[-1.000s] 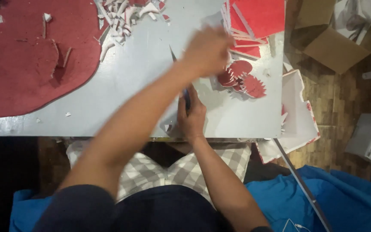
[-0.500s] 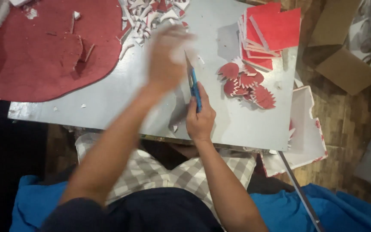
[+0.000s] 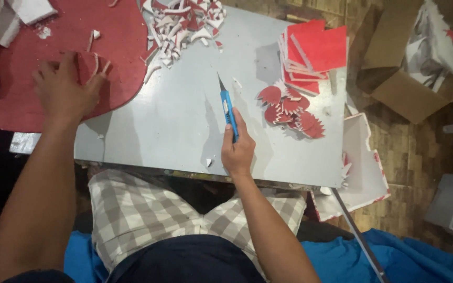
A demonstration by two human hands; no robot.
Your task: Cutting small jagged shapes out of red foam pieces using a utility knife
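R hand (image 3: pixel 238 152) fingers wrapped on blue cutter (image 3: pixel 228 108), mid-frame worktop (image 3: pixel 184 120); L hand (image 3: pixel 66 89) fingers spread wide, pressing red foam piece (image 3: pixel 86 65) upper left.

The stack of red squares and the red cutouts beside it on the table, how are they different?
The stack of red squares has straight edges and lies piled fairly neatly; the red cutouts are smaller, rounded with jagged edges, and lie loosely overlapped in a low spread. The stack sits farther from the person, the cutouts nearer the right hand. Both are red and rest on the grey table.
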